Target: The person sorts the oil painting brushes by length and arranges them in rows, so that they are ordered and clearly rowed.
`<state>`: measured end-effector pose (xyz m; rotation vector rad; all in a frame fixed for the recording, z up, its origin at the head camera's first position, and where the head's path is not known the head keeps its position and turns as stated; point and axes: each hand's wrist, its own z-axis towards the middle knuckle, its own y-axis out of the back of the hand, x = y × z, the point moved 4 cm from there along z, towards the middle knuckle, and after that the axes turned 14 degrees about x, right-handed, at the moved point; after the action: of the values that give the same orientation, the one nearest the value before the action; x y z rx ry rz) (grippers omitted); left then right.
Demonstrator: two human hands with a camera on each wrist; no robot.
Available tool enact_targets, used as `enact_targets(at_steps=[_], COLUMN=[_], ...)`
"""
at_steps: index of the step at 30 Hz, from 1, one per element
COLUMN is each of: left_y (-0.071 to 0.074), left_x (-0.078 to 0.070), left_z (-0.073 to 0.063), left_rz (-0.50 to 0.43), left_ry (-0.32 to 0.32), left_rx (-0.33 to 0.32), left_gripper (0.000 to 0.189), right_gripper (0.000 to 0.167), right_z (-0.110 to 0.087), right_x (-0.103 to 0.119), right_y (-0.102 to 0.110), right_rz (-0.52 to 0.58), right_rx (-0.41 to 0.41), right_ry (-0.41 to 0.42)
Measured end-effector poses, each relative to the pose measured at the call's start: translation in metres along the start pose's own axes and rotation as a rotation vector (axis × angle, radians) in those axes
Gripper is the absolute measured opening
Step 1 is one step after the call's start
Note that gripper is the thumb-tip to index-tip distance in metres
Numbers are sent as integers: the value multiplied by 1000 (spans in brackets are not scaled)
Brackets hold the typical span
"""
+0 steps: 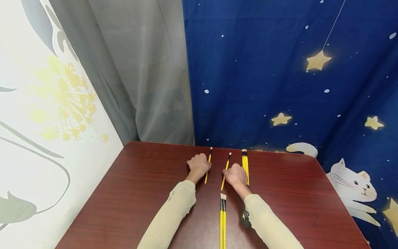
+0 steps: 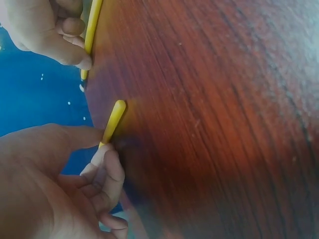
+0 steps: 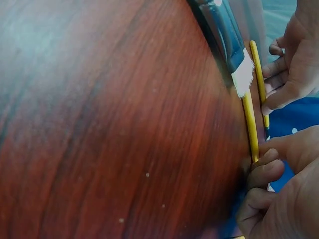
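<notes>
My left hand point(image 1: 199, 163) pinches a thin yellow paintbrush point(image 1: 206, 177) between thumb and finger near the far side of the table. Its white bristles point away from me. In the left wrist view, the rounded handle end point(image 2: 115, 117) sticks out past the fingertips. To the right, my right hand point(image 1: 235, 174) pinches a second yellow paintbrush point(image 1: 223, 183), lying slightly slanted with its bristles also facing away. The right wrist view shows this handle point(image 3: 250, 122) at the thumb and finger, the other fingers curled in.
Several yellow brushes point(image 1: 245, 160) lie side by side just right of my right hand. Two larger yellow brushes point(image 1: 223, 221) lie close to me, between my forearms. The reddish-brown table point(image 1: 124, 207) ends at a blue star-patterned curtain point(image 1: 248, 86) and a grey curtain point(image 1: 149, 86).
</notes>
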<state>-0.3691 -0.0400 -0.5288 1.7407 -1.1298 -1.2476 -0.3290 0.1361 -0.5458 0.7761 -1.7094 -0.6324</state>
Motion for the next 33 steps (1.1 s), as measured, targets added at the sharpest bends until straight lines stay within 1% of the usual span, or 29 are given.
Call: enact_targets(at_steps=[7,12,15,19,21,24,27,29,33], left_y=[-1,-1,2,6,6,7,6,6,5], left_x=[1,4,5,5,5,6,8,9,11], left_z=[4,5,5,5,7,9,11,14,19], left_rz=[6,-20,-35,-51,-54,-57,-62,-64,-61], left_ry=[-4,5,7,-5,-9,-3,11,22,32], left_rx=[-2,12,5,-2,3,20,36,44,54], left_gripper=[33,36,38,37,36,36,35,34,34], right_gripper=[45,43,43,43,43,44,46,47,40], right_z=[1,3,5,9,13,18,22,24,31], right_x=[1,5,8,12,15,19,25,29,37], right_y=[0,-3,-6,-7,-9,-12,-16,-18,-23], right_rz=[10,25,28,35,61,120,159,157,120], right_rx=[-19,-6,5,1,2,25,54,67,79], right_ry=[40,28,24,48,70,99,107,104,96])
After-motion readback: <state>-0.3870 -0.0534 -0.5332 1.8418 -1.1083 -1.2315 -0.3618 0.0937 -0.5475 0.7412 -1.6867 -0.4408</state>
